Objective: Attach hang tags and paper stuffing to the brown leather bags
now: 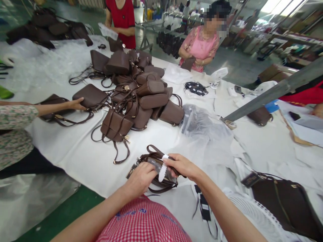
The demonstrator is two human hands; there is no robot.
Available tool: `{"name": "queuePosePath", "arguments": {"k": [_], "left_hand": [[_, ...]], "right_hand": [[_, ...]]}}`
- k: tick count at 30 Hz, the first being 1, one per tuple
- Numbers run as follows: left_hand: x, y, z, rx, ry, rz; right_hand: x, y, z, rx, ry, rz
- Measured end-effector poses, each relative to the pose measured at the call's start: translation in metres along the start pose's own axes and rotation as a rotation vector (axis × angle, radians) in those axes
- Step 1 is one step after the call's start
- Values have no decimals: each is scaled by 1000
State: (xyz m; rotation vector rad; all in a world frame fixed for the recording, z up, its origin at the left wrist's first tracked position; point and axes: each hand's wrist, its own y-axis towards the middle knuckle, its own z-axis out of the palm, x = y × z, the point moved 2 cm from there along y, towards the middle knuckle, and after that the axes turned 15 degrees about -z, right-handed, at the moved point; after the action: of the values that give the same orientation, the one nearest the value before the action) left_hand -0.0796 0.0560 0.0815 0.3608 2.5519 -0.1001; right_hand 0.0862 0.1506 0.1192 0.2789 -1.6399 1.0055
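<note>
A brown bag with coiled straps (165, 185) lies on the table close in front of me. My right hand (180, 165) is closed around part of its brown strap, with a white strip with a toothed edge (163, 172) at the thumb and hanging down. My left hand (141, 177) is at the near left side of the bag, its fingers bent together on a piece of clear plastic (155, 163). A dark tag (131, 170) sticks out beside my left hand. The underside of the bag and some fingertips are hidden.
A heap of brown handbags (151, 101) covers the middle of the white table. Clear plastic bags (204, 126) lie right of it; black tags (205, 206), a white fan (252, 208) and a dark bag (280, 201) are nearer. A metal post (272, 89) slants at right. A co-worker's hand (77, 104) touches a bag at left.
</note>
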Motion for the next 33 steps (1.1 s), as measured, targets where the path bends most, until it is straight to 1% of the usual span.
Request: {"name": "queuePosePath", "arguments": {"k": [2,4,6,9,11,14,16,18,21,23,25,29,31,33], "left_hand": [[2,2,0,12,33,3],[1,1,3,36,82,69],[0,-1,8,26,116,136],[-1,-3,15,-39,115,170],[-3,-4,18,-37,102,185],[-6,-2,24,29,145,171],[-9,1,32,54,199,151],[-13,7,42,62,227,131],[-18,20,56,100,172,85],[-20,28,62,145,133,61],[-22,31,63,183,154,64],[-21,26,59,230,281,127],[-21,23,57,253,349,133],[-21,23,56,278,414,120]], "right_hand": [[-9,-6,3,24,68,16],[-18,-11,8,45,141,48],[-24,-14,14,34,230,61],[-28,-16,20,-56,370,30],[-27,-15,20,-148,420,12],[-24,-14,13,-270,331,-21],[-20,-14,11,-294,211,-50],[-16,-15,13,-247,99,-101],[-16,-15,24,-97,9,-204],[-21,-15,29,-23,-17,-235],[-28,-15,28,-17,-1,-221],[-40,-13,18,-98,65,-183],[-43,-11,15,-108,14,-166],[-46,-10,13,-158,-107,-180]]}}
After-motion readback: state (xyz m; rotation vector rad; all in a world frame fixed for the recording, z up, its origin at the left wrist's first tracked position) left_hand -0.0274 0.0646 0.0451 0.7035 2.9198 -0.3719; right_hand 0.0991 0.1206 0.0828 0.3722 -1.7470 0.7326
